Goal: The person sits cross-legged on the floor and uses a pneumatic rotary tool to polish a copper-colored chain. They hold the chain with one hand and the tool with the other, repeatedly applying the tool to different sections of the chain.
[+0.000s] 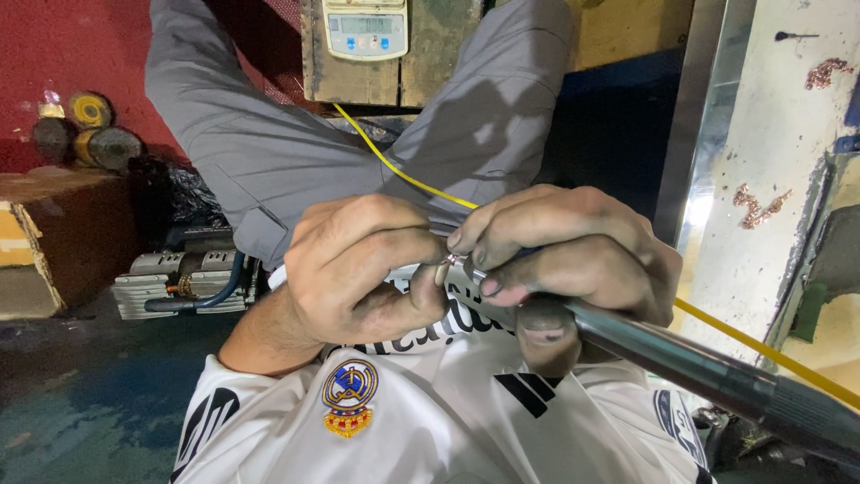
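Left hand (358, 264) and right hand (569, 260) are both pinching shut on a tiny metal piece (455, 260) between fingertips above the lap, right also gripping a dark tool shaft (681, 358); piece likely light, slippery, best held at its edges.

Overhead light is falling bright on the grey trousers (269, 152), casting soft shadows. Glare is streaking the metal strip (708, 179). Floor (81, 394) is staying dim; edges are bowing from wide-lens distortion.

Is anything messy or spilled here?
Yes. Little clumps of copper-coloured scraps lie scattered on the white surface at the right, like loose leftovers. Both hands, left hand and right hand, look smudged with dark grime.
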